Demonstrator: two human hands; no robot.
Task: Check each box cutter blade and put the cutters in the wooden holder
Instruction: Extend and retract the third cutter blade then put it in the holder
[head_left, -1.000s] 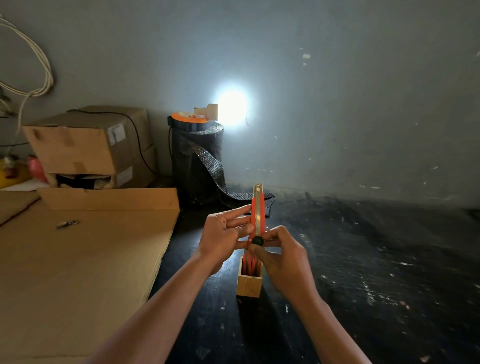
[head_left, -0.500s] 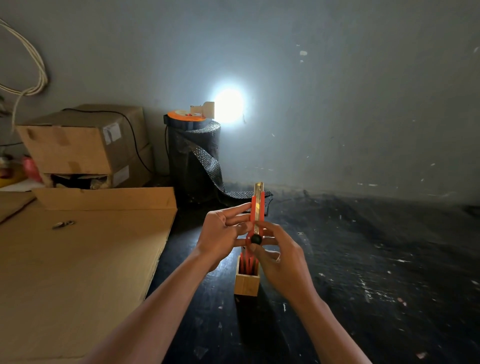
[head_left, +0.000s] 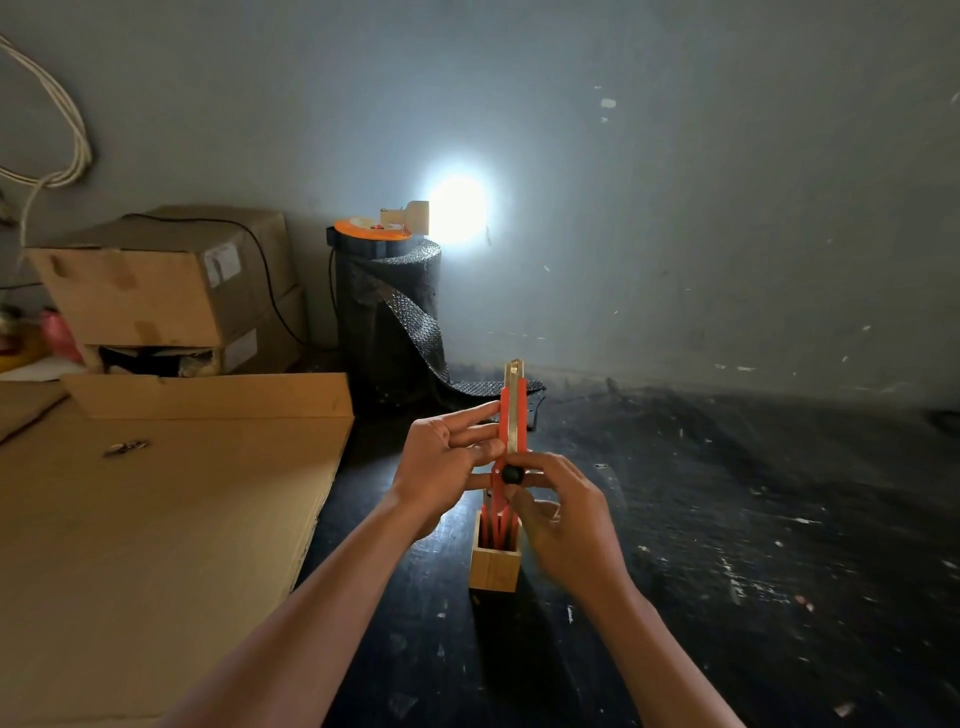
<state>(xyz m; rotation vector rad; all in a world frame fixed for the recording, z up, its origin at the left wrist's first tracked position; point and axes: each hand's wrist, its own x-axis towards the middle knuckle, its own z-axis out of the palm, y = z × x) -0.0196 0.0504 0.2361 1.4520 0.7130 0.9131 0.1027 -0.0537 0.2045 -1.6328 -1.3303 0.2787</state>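
Observation:
I hold an orange box cutter (head_left: 511, 415) upright above the wooden holder (head_left: 493, 569), its metal blade pushed out at the top. My left hand (head_left: 441, 467) grips the cutter's body from the left. My right hand (head_left: 561, 514) holds its lower part from the right, thumb at the black slider knob (head_left: 513, 474). The holder stands on the dark tabletop and holds several orange cutters (head_left: 498, 525), partly hidden by my hands.
A large cardboard sheet (head_left: 156, 519) covers the left of the table, with a small metal piece (head_left: 124, 447) on it. Cardboard boxes (head_left: 166, 286) and a black mesh roll (head_left: 389, 322) with an orange-topped lamp (head_left: 374, 228) stand at the back wall.
Both hands and the cutter have stayed almost in place above the holder; my right hand's fingers shifted slightly around the slider knob. The view drifted a little.

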